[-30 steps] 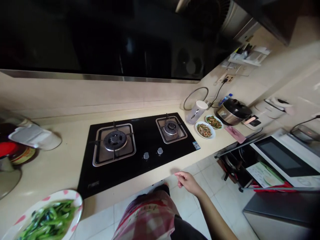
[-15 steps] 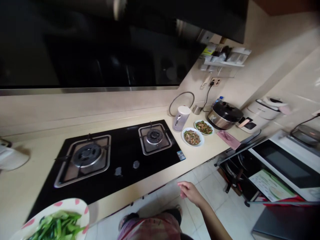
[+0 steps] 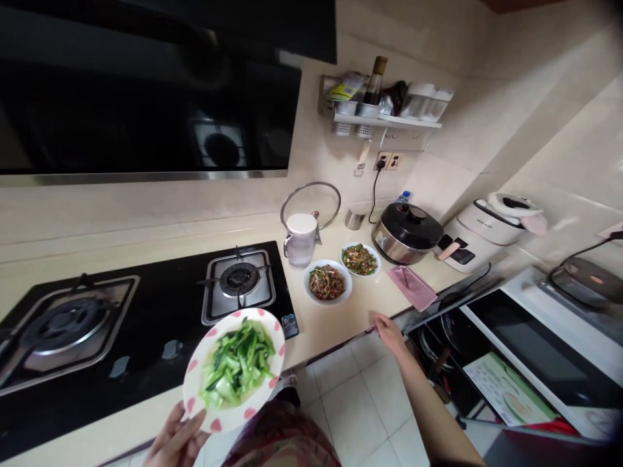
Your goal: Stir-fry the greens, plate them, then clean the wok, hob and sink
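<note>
A white plate (image 3: pixel 193 373) with pink spots is held up by the front edge of the counter (image 3: pixel 335 331), and it hides a bit of the black stove (image 3: pixel 160 305). A heap of shiny green leaves (image 3: pixel 238 363) sits in the middle of it. The person's left hand (image 3: pixel 178 438) is clamped on the plate's rim, on the side near the body. The two hands are well apart. The right hand (image 3: pixel 389 334) is by the front edge of the counter, with its fingers bent, and one cannot tell if they touch the edge or how tightly they are closed.

Past the plate, the stove has a small burner (image 3: pixel 238 279) and a big burner (image 3: pixel 73 324). Just to the right of the stove is a jug (image 3: pixel 300 246) with a pale top, and a round lid (image 3: pixel 311 184) stands on its side behind it. Two white dishes of cooked food, a near dish (image 3: pixel 344 292) and a far dish (image 3: pixel 376 263), are side by side on the counter. Next come a black and silver cooker (image 3: pixel 409 233), a folded pink cloth (image 3: pixel 413 288) and a white machine (image 3: pixel 479 237). A shelf (image 3: pixel 389 121) with a bottle (image 3: pixel 374 81) hangs on the wall above
</note>
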Tool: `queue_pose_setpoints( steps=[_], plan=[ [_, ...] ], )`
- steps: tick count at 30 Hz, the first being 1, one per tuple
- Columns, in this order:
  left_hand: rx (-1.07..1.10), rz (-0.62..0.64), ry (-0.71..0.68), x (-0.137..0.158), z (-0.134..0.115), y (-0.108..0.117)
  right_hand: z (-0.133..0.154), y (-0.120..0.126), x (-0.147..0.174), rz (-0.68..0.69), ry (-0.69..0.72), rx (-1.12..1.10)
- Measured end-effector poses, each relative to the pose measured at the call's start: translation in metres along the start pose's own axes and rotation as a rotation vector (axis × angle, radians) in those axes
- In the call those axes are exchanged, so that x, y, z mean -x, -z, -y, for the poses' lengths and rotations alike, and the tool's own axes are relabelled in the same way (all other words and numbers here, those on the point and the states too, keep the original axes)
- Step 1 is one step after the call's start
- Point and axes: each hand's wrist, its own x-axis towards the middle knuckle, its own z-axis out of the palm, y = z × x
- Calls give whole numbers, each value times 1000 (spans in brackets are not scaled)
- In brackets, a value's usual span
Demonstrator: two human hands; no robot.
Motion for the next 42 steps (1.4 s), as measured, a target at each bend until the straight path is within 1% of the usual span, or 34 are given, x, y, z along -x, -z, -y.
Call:
queue_pose_setpoints(
  steps=[2,3,5,6,8,10,13,16,19,22,25,27,29,30,32,35,37,38,40,42],
  plan=[
    [151,6,54,-10,-4,-35,17,-6,-43,-23,-25,-40],
    [235,30,88,-15,-9,-51,23,-10,-63,-26,-41,-64],
    [367,151,144,-22,-22,-83,32,-17,-99,-36,-86,-116],
    [400,228,155,-25,-30,-98,34,-20,-114,-34,-114,-142],
    [390,353,138,-30,-46,-125,39,-23,-141,-15,-176,-193],
    [364,411,105,-36,-61,-147,43,-23,-161,20,-234,-240],
    [351,426,88,-44,-73,-177,49,-20,-184,84,-294,-289],
    [372,419,113,-48,-75,-205,54,-15,-200,171,-323,-305],
    [423,388,118,-45,-69,-237,57,-12,-214,272,-333,-286],
    [481,352,110,-37,-59,-270,63,-13,-231,372,-327,-239],
    [547,330,95,-26,-51,-304,75,-17,-248,491,-291,-203],
    [581,324,91,-19,-47,-326,83,-13,-254,557,-256,-185],
    [591,319,96,-14,-44,-346,87,0,-252,595,-230,-161],
    [591,315,99,-12,-42,-356,87,11,-248,615,-217,-145],
    [593,311,112,-10,-37,-374,82,41,-235,686,-187,-93],
    [599,322,141,-11,-25,-401,65,90,-212,788,-170,-25],
    [591,333,163,-13,-16,-417,56,115,-202,786,-192,-30],
    [586,338,171,-14,-12,-425,53,124,-199,768,-198,-38],
    [577,349,181,-18,-5,-440,52,135,-199,717,-192,-29],
    [561,358,186,-24,-1,-454,53,139,-202,661,-184,12]
  ],
)
